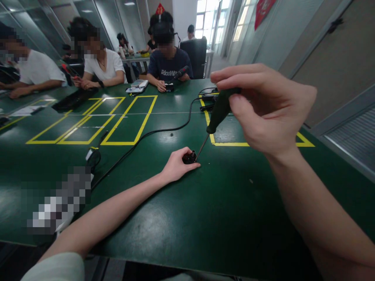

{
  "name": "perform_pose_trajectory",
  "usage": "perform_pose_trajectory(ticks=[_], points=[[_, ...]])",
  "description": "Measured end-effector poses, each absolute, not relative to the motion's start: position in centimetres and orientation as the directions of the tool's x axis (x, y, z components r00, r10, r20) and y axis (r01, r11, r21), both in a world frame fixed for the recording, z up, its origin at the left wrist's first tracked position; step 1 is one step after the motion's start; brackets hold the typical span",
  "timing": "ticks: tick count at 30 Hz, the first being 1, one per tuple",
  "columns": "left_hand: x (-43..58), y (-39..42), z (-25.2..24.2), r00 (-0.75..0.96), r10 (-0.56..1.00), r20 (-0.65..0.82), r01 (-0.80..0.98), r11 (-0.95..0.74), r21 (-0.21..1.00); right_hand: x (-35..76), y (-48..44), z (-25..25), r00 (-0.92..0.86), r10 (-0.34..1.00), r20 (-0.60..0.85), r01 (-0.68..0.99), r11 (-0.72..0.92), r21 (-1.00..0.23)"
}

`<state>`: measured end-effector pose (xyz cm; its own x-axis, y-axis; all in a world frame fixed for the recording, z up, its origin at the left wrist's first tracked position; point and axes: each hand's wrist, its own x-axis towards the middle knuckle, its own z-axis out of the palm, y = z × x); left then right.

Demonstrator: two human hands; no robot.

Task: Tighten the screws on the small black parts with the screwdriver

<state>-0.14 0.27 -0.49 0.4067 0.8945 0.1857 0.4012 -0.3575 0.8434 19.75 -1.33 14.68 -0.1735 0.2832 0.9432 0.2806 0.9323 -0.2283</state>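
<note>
In the head view my right hand [268, 103] is closed round the dark green handle of a screwdriver [220, 111]. The tool slants down to the left, its thin metal shaft ending at a small black part [190, 157] on the table. My left hand [177, 166] pinches that part between thumb and fingers and holds it against the tabletop. A short cylindrical piece sticks up from the part. Its exact kind is too small to make out, and the fingers partly cover it. The screwdriver's tip touches or nearly touches the part's right side.
A black cable [158, 130] crosses the green table [164, 226] behind my left hand. Yellow tape outlines [146, 117] mark the tabletop. A blurred power strip [67, 199] lies at left. Black adapters [208, 102] sit behind the screwdriver. Several people work across the table.
</note>
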Motion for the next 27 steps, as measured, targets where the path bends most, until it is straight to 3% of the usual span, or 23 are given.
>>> perform_pose_trajectory(ticks=[4,8,11,17,22,27], points=[[-0.11,0.21,-0.28,0.406,0.895,0.183,0.398,-0.353,0.847,19.74,-1.28,14.7,-0.176,0.286,0.942,0.244,0.94,-0.24],[-0.06,0.29,-0.35,0.404,0.896,0.182,0.407,-0.355,0.842,19.84,-1.09,14.65,-0.133,0.257,0.957,0.354,0.914,-0.196],[-0.06,0.3,-0.45,0.405,0.896,0.181,0.411,-0.356,0.84,19.9,-1.12,14.57,-0.111,0.301,0.947,0.403,0.885,-0.234],[-0.08,0.26,-0.54,0.405,0.895,0.187,0.4,-0.358,0.844,19.74,-1.4,14.45,-0.163,0.366,0.916,0.286,0.906,-0.311],[-0.07,0.31,-0.64,0.409,0.893,0.187,0.397,-0.359,0.845,19.79,-1.16,14.53,-0.186,0.315,0.931,0.214,0.938,-0.274],[-0.08,0.35,-0.65,0.409,0.893,0.188,0.4,-0.36,0.843,20.05,-0.86,14.59,-0.153,0.27,0.951,0.317,0.924,-0.212]])
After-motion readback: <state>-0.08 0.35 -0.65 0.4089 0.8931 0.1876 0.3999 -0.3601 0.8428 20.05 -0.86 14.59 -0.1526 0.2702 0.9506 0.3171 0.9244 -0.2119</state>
